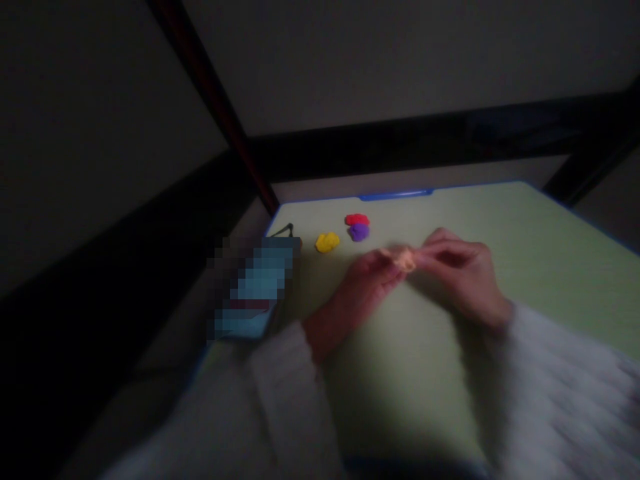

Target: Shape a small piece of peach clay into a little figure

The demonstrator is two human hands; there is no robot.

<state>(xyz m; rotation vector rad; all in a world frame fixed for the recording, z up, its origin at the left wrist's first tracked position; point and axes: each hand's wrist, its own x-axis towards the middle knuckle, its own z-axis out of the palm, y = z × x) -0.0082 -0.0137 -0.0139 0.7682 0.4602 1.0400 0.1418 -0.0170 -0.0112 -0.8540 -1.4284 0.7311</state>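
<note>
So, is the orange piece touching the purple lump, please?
Apart. The head view shows pale green tabletop plainly between the orange piece and the purple lump.

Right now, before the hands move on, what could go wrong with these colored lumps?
The pale orange lump is at the fingertips of the left hand and right hand, above the table, so a hard pull might tear it or make it drop. The red lump and purple lump appear to touch, so pressing there could smear their colors together.
</note>
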